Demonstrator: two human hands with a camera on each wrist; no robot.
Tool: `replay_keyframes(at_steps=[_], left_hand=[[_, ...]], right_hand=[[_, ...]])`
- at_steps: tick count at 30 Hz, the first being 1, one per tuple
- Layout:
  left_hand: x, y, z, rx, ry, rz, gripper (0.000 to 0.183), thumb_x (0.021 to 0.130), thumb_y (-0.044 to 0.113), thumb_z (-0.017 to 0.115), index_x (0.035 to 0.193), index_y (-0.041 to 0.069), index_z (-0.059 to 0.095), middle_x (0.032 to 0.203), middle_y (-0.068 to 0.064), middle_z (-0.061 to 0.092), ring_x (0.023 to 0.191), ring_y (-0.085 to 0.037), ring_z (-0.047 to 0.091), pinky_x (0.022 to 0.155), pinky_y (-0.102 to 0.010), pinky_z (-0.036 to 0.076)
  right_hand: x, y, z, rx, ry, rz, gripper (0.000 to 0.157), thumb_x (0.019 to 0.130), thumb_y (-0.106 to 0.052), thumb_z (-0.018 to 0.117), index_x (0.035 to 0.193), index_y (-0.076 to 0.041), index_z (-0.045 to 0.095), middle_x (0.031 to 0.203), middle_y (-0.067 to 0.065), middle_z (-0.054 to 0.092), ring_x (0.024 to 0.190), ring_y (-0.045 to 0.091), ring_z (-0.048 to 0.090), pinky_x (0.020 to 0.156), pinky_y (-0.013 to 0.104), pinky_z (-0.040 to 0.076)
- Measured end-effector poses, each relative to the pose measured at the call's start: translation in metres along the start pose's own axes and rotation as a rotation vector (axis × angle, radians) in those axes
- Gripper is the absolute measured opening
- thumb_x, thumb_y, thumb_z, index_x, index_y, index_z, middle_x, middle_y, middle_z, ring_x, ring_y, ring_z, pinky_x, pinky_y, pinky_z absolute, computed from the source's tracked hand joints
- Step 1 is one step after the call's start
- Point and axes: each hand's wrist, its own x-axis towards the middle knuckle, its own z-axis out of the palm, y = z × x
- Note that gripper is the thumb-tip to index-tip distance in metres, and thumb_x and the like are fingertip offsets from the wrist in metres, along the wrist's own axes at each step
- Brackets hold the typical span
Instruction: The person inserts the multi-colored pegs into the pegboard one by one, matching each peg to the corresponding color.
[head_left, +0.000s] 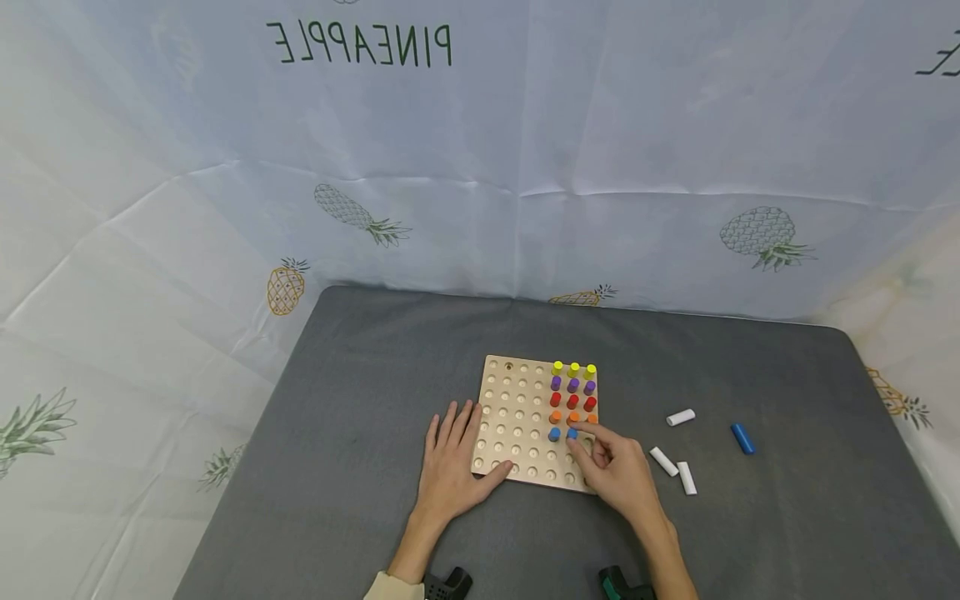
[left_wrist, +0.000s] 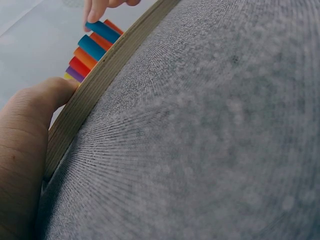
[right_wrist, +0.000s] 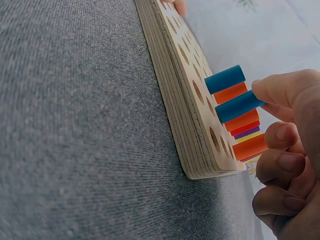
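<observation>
A wooden pegboard point(head_left: 522, 433) with rows of round holes lies on the grey table. On its right side stand coloured pegs: yellow, purple, red point(head_left: 573, 402), orange and blue. My right hand point(head_left: 621, 475) pinches the top of a blue peg point(right_wrist: 240, 106), which stands in a hole in the front blue row. Just left of it another blue peg point(head_left: 554, 434) stands upright. At the board's left edge my left hand point(head_left: 452, 467) rests with fingers extended along the side. Its thumb point(left_wrist: 55, 92) touches the front edge.
Right of the board, several loose pegs lie on the grey cloth point(head_left: 787, 517): white ones, including one white peg point(head_left: 681, 417), and a blue one point(head_left: 742, 438) farther right. A pineapple-print curtain point(head_left: 480, 233) hangs behind the table.
</observation>
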Motion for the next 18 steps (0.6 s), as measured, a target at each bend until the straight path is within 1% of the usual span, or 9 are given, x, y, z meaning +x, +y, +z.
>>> replay_keyframes(at_steps=[8, 18], left_hand=[[-0.001, -0.0005, 0.0007, -0.005, 0.001, 0.001, 0.097, 0.083, 0.069, 0.067, 0.157, 0.012, 0.042, 0.159, -0.011, 0.048, 0.153, -0.033, 0.037, 0.125, -0.058, 0.025], [-0.0012, -0.0005, 0.001, -0.003, 0.003, -0.001, 0.097, 0.082, 0.069, 0.068, 0.157, 0.012, 0.042, 0.159, -0.01, 0.047, 0.153, -0.032, 0.037, 0.126, -0.057, 0.024]], right_hand=[[0.0007, 0.0007, 0.0001, -0.003, -0.005, 0.016, 0.021, 0.088, -0.013, 0.079, 0.108, -0.007, 0.078, 0.055, -0.014, 0.034, 0.047, -0.005, 0.025, 0.045, 0.015, 0.02], [0.0007, 0.0027, 0.0017, -0.01, -0.006, 0.022, 0.021, 0.088, -0.014, 0.079, 0.109, -0.008, 0.078, 0.055, -0.015, 0.033, 0.047, -0.005, 0.025, 0.045, 0.016, 0.02]])
